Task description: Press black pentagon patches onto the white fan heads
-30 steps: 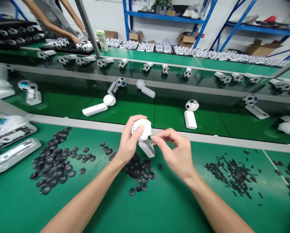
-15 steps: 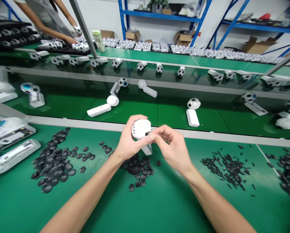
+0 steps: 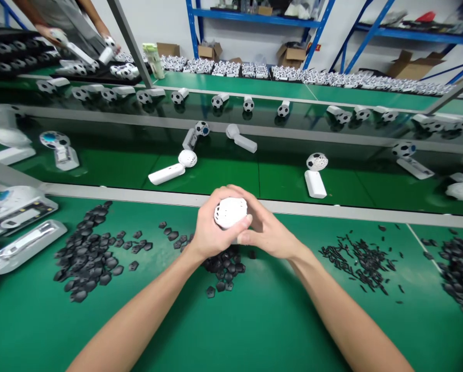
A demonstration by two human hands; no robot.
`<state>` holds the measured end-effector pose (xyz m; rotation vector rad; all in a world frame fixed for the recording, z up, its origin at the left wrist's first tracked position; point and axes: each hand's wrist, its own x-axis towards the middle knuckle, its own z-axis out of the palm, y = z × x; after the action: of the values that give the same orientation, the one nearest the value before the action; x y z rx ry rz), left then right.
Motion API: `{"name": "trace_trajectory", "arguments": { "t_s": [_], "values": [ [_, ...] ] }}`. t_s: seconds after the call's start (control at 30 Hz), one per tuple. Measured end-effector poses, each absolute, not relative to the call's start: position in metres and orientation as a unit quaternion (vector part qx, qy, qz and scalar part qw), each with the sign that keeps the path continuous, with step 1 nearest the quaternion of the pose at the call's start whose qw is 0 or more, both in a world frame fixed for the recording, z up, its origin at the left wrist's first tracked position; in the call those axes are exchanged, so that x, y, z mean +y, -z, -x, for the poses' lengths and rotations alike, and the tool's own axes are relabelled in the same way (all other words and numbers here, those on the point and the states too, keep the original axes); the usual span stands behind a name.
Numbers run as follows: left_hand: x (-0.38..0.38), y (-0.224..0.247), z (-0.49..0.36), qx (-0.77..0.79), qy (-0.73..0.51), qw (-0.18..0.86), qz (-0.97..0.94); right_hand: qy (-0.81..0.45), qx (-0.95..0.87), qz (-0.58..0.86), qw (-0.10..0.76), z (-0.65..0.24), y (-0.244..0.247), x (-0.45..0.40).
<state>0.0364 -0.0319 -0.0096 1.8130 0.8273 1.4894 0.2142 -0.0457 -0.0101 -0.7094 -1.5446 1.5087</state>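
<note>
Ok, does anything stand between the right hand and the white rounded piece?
Only the left hand: its thumb lies between the white rounded piece and the thumb of the right hand. No loose object shows between them; the black pieces lie on the green table below. Contact behind the piece is hidden.

Both forearms reach forward and converge, left hand (image 3: 218,223) and right hand (image 3: 265,227) cupped together, fingers curled.

No lettering, label or number seems readable here, though distant items look blurred.
</note>
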Motion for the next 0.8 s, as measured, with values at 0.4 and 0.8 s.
{"name": "trace_trajectory", "arguments": {
  "t_s": [0.4,0.8],
  "values": [
    [-0.027,0.011,-0.036,0.374,-0.566,0.315,-0.663,-0.351,-0.686,0.553,0.319,-0.242,0.007,-0.079],
    [-0.027,0.006,-0.037,0.38,-0.509,0.348,-0.69,-0.134,-0.808,0.573,0.031,-0.229,0.029,-0.124]
  ]
}}
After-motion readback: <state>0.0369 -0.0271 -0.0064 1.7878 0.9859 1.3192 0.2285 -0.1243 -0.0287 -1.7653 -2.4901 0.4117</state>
